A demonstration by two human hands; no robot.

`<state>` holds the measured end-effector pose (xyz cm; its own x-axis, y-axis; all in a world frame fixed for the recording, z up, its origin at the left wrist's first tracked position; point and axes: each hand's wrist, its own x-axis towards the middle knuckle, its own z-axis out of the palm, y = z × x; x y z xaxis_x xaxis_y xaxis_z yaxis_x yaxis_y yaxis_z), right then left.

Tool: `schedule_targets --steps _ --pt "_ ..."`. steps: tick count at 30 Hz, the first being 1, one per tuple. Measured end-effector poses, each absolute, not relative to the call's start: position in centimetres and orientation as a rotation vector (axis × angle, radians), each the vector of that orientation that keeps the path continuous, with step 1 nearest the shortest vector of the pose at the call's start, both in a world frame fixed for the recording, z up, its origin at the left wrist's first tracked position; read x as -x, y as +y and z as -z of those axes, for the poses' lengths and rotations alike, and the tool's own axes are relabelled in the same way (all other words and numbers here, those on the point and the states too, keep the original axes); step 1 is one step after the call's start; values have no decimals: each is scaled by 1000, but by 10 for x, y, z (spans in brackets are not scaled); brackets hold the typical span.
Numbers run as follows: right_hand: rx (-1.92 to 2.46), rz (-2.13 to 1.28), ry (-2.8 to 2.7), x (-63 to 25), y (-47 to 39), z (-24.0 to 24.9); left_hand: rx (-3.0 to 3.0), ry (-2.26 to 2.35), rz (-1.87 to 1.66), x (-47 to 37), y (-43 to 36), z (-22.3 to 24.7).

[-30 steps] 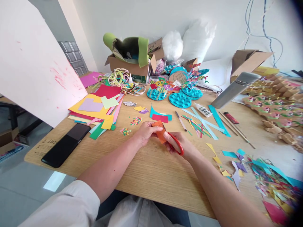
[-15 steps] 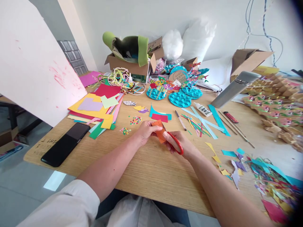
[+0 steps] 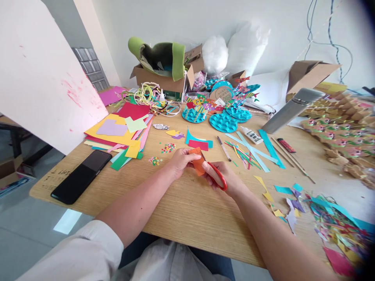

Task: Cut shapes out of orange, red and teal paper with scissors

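Observation:
Between thumb and fingers, my left hand (image 3: 182,162) pinches a small piece of orange paper (image 3: 198,167) above the table. My right hand (image 3: 224,175) grips red-handled scissors (image 3: 219,177), whose blades lie at the right edge of the orange paper and are mostly hidden. Just beyond the hands, a dark pink paper piece (image 3: 198,145) rests on a teal paper scrap (image 3: 191,136). Left of these lie yellow and purple paper cutouts (image 3: 175,133) and small heaps of colourful paper bits (image 3: 168,147).
Coloured paper sheets (image 3: 114,123) are stacked at left, near a black phone (image 3: 80,175). A pen (image 3: 224,148), paper strips (image 3: 244,154), a glue bottle (image 3: 251,135) and a grey flask (image 3: 291,109) lie rightward. Paper scraps (image 3: 340,226) pile up at near right. Blue egg-tray crafts (image 3: 223,121) stand behind.
Almost nothing differs. Both hands stay at the orange paper with the scissors against it; the view has shifted very slightly.

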<state>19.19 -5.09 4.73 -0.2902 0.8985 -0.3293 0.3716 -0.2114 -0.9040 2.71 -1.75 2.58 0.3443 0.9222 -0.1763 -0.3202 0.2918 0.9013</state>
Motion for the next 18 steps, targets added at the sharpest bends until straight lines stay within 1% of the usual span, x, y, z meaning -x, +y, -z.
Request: schedule_targets --steps 18 --pt "1507 -1522 -1586 -189 -53 -52 -902 797 -953 -28 -16 -25"
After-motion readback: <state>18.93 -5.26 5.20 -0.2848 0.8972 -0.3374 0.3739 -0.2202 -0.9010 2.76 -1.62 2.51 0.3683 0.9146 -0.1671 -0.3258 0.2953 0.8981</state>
